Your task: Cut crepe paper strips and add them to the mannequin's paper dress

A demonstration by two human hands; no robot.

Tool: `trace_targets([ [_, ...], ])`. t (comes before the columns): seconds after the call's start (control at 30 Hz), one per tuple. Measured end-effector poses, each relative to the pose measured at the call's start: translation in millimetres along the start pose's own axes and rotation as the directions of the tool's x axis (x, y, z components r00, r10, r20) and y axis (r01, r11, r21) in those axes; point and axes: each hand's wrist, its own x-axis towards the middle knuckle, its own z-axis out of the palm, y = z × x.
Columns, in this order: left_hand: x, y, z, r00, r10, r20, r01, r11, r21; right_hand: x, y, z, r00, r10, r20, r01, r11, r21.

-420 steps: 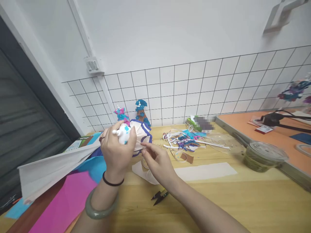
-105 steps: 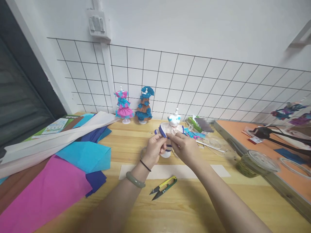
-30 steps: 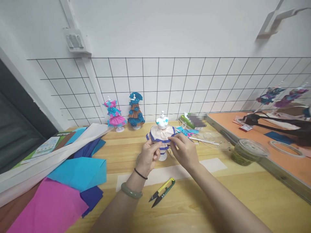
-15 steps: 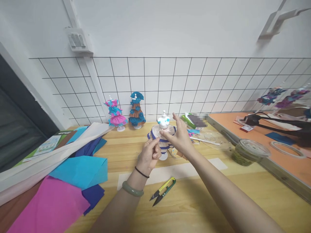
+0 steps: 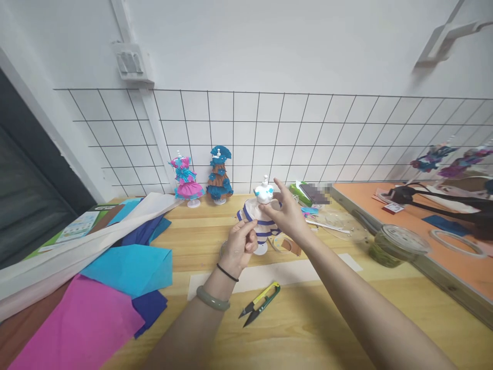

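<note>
A small white dress form [image 5: 264, 192] with light blue trim on its bodice stands upright on a round white base [image 5: 261, 248]. It wears a white paper skirt [image 5: 252, 211] with dark blue bands. At the skirt's front left, my left hand [image 5: 241, 241] is closed, thumb and forefinger pressed together; whatever lies between them is too small to make out. My right hand [image 5: 287, 208] is on the form's right side, its thumb at the waist and forefinger stretched up, apart from the thumb. Its other fingers are partly hidden. Yellow-and-green thread snips [image 5: 262, 303] lie in front.
Two paper-dressed forms, a pink-and-blue one [image 5: 186, 180] and a teal-and-brown one [image 5: 219, 177], stand by the wall. Coloured paper sheets [image 5: 127, 267] cover the left. A white paper strip [image 5: 265, 277] lies in front. A round clear tub [image 5: 396, 245] stands right, beside an orange-topped table [image 5: 416, 205].
The whole view has shifted slightly, so things sit a little further right. My right thumb and forefinger stay spread at the form; my left hand keeps its pinch near the skirt.
</note>
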Motion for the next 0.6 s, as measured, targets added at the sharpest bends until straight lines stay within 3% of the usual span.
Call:
trace_targets([
  [0.13, 0, -1, 0.4, 0.999, -0.001, -0.032, 0.001, 1.000, 0.009, 1, 2, 0, 1.000, -0.015, 0.007, 0.015, 1.000, 0.016],
  [0.2, 0, -1, 0.3, 0.992, 0.024, -0.122, -0.022, 1.000, 0.018, 2, 2, -1, 1.000, -0.018, 0.005, 0.018, 1.000, 0.015],
  [0.3, 1, 1, -0.8, 0.941, 0.128, -0.314, -0.112, 0.991, 0.066, 1, 0, -2, 1.000, -0.010, 0.002, 0.010, 1.000, 0.005],
  [0.37, 2, 3, -2.0, 0.899, 0.215, -0.381, -0.191, 0.976, 0.100, 0, -3, -4, 1.000, -0.005, 0.014, 0.005, 1.000, 0.010],
  [0.5, 3, 8, -4.0, 0.822, 0.424, -0.382, -0.359, 0.904, 0.231, -3, -3, -6, 0.998, -0.007, 0.063, 0.000, 0.993, 0.114],
  [0.6, 3, 13, -5.1, 0.743, 0.617, -0.259, -0.460, 0.752, 0.472, -3, 3, -7, 0.993, -0.009, 0.121, -0.022, 0.969, 0.248],
])
